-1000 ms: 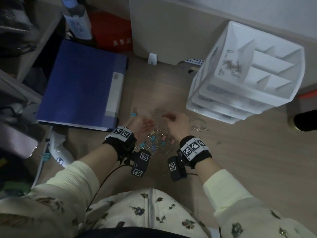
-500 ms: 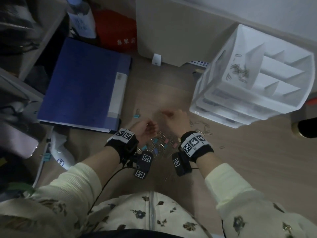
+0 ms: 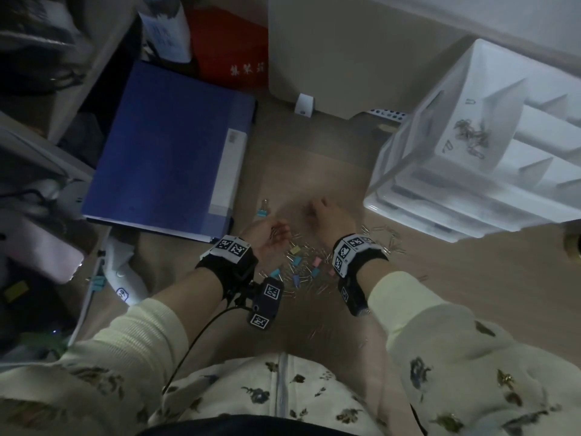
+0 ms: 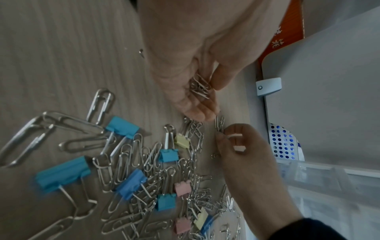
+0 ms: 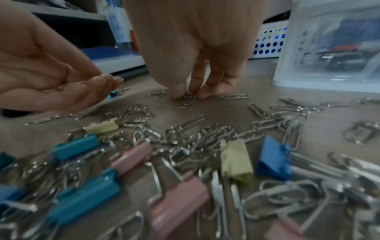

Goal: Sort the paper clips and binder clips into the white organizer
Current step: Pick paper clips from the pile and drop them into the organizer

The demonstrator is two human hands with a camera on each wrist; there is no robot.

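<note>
A pile of silver paper clips and coloured binder clips (image 3: 301, 265) (image 4: 144, 170) (image 5: 185, 146) lies on the wooden floor between my hands. My left hand (image 3: 270, 234) (image 4: 203, 91) is palm up, cupped round a few paper clips (image 4: 200, 86) with the thumb on them. At the pile's far edge my right hand (image 3: 317, 212) (image 5: 191, 95) points its fingers down and pinches a paper clip (image 4: 219, 125) on the floor. The white organizer (image 3: 408, 171) (image 5: 329, 48) stands at the right, with several paper clips (image 3: 471, 136) in one top compartment.
A blue binder (image 3: 166, 146) lies on the floor at the left, a lone blue binder clip (image 3: 262, 212) by its corner. A beige panel (image 3: 330, 51) stands behind, a perforated white basket (image 3: 386, 116) beside the organizer. More paper clips (image 3: 386, 240) are scattered in front of the organizer.
Both hands have stayed over the pile. My right hand's fingertips have come down onto clips at the far edge. The left hand still holds its clips palm up.
</note>
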